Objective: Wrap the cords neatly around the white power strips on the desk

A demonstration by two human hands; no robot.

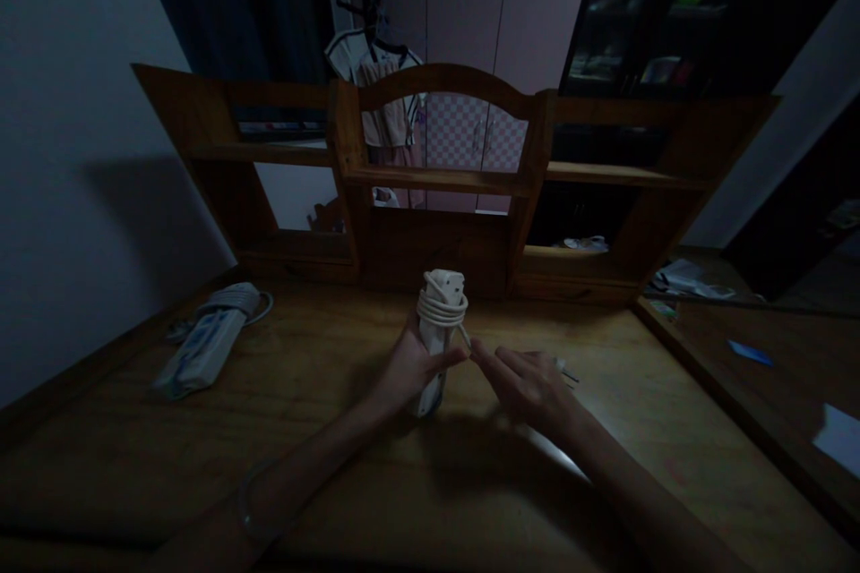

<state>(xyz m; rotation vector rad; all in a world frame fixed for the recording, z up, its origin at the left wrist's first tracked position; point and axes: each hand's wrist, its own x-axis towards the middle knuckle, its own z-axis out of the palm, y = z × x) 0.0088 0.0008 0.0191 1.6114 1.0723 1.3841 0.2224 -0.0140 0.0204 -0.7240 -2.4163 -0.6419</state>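
Note:
A white power strip [436, 340] stands tilted above the wooden desk, in the middle of the head view. Several turns of its white cord [443, 312] are wound around the upper end. My left hand [417, 363] is wrapped round the strip below the coils, its thumb across the front. My right hand [528, 380] is closed on the loose run of the cord, its fingertips close to my left thumb. Past the right hand a plug [565, 371] with metal prongs shows, partly hidden by that hand.
Another power strip [205, 345] with its cord wound at one end lies at the left of the desk [302, 466]. A wooden shelf unit [436, 183] rises along the back edge. Off to the right are a blue card [750, 352] and white paper [839, 437] on a lower surface.

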